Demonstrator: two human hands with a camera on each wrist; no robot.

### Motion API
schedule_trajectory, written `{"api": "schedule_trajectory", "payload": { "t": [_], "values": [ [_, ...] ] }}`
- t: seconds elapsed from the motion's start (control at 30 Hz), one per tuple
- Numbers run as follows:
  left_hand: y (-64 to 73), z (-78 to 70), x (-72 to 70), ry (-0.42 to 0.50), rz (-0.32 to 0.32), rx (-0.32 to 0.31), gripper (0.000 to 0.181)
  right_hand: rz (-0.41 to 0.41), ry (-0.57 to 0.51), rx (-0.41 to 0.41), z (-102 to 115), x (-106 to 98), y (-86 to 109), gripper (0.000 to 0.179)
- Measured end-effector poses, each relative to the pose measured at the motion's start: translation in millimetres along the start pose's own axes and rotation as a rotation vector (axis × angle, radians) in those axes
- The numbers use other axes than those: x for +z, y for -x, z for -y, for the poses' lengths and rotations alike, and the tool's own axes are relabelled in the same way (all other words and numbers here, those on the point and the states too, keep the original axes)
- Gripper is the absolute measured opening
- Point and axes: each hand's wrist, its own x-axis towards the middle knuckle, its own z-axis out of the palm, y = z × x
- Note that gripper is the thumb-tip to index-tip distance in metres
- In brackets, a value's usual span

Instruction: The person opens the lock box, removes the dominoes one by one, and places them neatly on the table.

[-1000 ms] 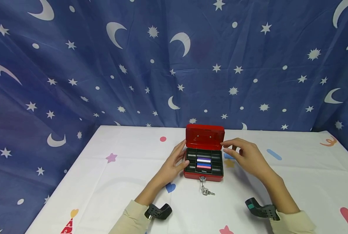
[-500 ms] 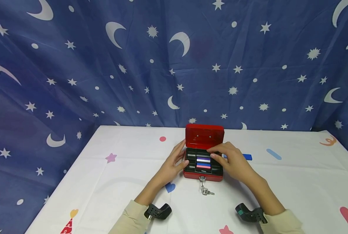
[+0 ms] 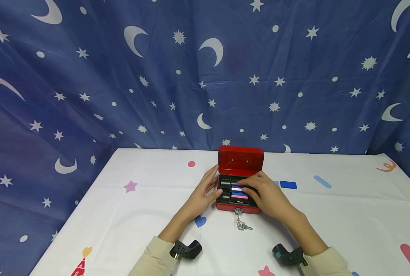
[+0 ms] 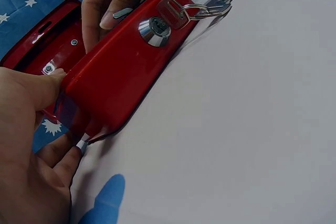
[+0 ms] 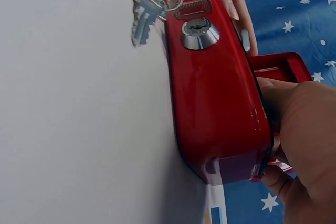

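A red cash box (image 3: 239, 209) stands with its lid (image 3: 241, 161) raised. In its black tray, several slim coloured bars (image 3: 239, 195) fill the middle compartment: purple, white, blue and pink. My left hand (image 3: 203, 196) grips the box's left side, thumb over the rim and fingers against the outside. My right hand (image 3: 271, 195) reaches over the right part of the tray. Its thumb and index finger stand slightly apart, fingertips right at the purple and white bars. From the right wrist view those fingertips are hidden behind the box wall.
Keys (image 3: 242, 225) hang from the front lock (image 5: 200, 33) and lie towards the near side. A blue block (image 3: 288, 184) lies on the table right of the box. A white printed cloth (image 3: 150, 222) covers the table, with a starry blue curtain (image 3: 177, 92) behind.
My right hand has moved left from beside the box to over the tray, uncovering the blue block on the table. My left hand has stayed on the box.
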Motion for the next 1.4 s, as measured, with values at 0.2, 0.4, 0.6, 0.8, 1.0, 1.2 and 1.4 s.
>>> {"api": "schedule_trajectory", "payload": {
  "t": [0.2, 0.4, 0.6, 0.8, 1.0, 1.2, 1.4],
  "values": [
    [2.3, -14.0, -0.5, -0.003, 0.002, -0.006, 0.070, -0.028, 0.035, -0.008, -1.1, 3.8, -0.1, 0.026],
    [2.0, -12.3, -0.4, 0.002, -0.001, -0.004, 0.070, -0.044, 0.067, -0.017, -0.1, 5.3, 0.1, 0.027],
    [1.5, -11.1, -0.5, -0.001, -0.002, 0.000, 0.071, -0.044, 0.085, -0.003, 1.9, 5.6, 0.0, 0.027],
    [1.2, -11.3, -0.6, -0.003, -0.001, 0.004, 0.071, -0.050, 0.073, 0.014, 3.2, 5.8, 0.4, 0.027],
    [1.4, -12.3, -0.8, -0.002, 0.000, -0.005, 0.071, -0.051, 0.049, 0.029, 3.5, 5.9, 0.5, 0.028],
    [1.8, -12.7, -0.5, -0.001, -0.001, -0.018, 0.071, -0.070, 0.052, 0.010, 2.8, 6.1, 1.0, 0.028],
    [2.0, -12.4, -0.2, 0.004, -0.002, -0.017, 0.071, -0.112, 0.070, -0.033, 1.6, 7.7, 0.8, 0.028]
  ]
}}
